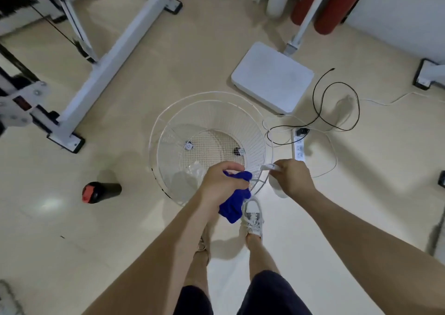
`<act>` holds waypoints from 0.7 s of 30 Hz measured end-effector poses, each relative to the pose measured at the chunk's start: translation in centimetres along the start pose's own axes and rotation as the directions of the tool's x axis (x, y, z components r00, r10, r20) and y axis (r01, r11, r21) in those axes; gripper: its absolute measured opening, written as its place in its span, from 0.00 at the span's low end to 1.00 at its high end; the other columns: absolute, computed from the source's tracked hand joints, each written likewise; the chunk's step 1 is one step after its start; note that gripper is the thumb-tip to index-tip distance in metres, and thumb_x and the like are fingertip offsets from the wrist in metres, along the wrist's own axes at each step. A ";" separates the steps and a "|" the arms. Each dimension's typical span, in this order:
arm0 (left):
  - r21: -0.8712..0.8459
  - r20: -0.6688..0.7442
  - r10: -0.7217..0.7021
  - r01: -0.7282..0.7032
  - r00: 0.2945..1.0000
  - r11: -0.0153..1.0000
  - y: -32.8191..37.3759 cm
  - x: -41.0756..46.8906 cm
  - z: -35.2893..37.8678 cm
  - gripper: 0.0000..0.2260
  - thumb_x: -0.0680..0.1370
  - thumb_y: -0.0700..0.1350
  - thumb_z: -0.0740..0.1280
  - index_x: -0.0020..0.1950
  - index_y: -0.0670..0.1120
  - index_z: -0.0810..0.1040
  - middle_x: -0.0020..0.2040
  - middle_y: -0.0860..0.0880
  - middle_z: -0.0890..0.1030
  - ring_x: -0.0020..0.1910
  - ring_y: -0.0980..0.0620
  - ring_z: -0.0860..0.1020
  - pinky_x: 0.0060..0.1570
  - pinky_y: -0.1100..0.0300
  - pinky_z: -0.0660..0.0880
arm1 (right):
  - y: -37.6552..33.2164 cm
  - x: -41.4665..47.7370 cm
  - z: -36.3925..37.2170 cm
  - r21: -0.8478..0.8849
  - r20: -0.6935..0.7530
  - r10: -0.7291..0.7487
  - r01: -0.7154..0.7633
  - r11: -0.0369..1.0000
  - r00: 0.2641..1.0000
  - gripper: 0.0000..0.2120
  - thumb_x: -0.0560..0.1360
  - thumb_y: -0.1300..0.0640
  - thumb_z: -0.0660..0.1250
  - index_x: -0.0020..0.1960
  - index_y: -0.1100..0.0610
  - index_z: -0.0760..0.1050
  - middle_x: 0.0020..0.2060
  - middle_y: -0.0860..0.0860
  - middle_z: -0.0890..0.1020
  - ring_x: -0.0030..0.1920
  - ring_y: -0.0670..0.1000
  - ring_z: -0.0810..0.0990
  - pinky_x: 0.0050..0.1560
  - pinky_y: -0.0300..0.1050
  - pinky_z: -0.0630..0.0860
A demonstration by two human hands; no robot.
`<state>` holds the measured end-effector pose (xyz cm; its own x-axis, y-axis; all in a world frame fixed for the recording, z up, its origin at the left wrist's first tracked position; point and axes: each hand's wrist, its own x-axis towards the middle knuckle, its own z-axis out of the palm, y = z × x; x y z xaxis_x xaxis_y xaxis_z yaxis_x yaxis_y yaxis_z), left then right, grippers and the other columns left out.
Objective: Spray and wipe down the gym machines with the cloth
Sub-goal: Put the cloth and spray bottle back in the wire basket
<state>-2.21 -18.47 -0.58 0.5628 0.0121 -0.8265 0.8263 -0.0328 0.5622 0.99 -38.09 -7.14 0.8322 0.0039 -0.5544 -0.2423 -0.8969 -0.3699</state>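
Note:
My left hand (220,182) grips a blue cloth (234,202) that hangs down below the fingers, over the near rim of a white wire basket (168,122). My right hand (293,177) holds a white spray bottle (277,187), its nozzle pointing left toward the cloth. Both hands are close together above the basket's near right edge. A white gym machine frame (113,49) stands on the floor at the upper left.
A black bottle with a red cap (101,191) lies on the floor to the left. A white scale base (272,78), a power strip (298,146) and loose black and white cables lie to the right. Red cylinders (334,3) stand at the back. My feet are below the basket.

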 end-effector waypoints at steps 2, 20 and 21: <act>-0.060 0.016 -0.032 0.032 0.999 0.998 -0.6 1.5 -1.3 0.17 0.69 0.31 0.71 0.51 0.51 0.81 0.54 0.42 0.81 0.46 0.42 0.82 0.41 0.53 0.80 | 0.2 0.8 1.7 -0.054 -0.020 0.049 -0.050 0.997 0.999 0.08 0.74 0.59 0.67 0.41 0.62 0.80 0.39 0.58 0.85 0.42 0.61 0.81 0.41 0.47 0.74; -0.105 0.110 0.089 -0.077 0.990 0.992 1.4 2.6 -4.2 0.05 0.76 0.41 0.70 0.50 0.47 0.85 0.47 0.47 0.85 0.46 0.45 0.84 0.47 0.50 0.81 | -7.8 0.4 -1.2 0.315 0.036 0.038 -0.047 0.948 0.999 0.21 0.82 0.49 0.60 0.72 0.55 0.69 0.64 0.56 0.78 0.66 0.58 0.74 0.60 0.41 0.72; -0.116 0.113 0.101 -0.088 0.988 0.989 1.7 2.7 -4.5 0.05 0.77 0.41 0.70 0.50 0.47 0.85 0.49 0.45 0.85 0.48 0.43 0.83 0.49 0.48 0.80 | -9.3 -0.3 -2.1 0.525 0.209 0.008 -0.119 0.843 0.978 0.21 0.82 0.45 0.59 0.69 0.56 0.72 0.61 0.56 0.80 0.64 0.57 0.76 0.60 0.39 0.74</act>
<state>0.83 -13.99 -1.71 0.6379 -0.1041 -0.7631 0.7701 0.0826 0.6325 4.03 -30.69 -1.93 0.7075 0.0894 -0.7010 -0.5651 -0.5242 -0.6371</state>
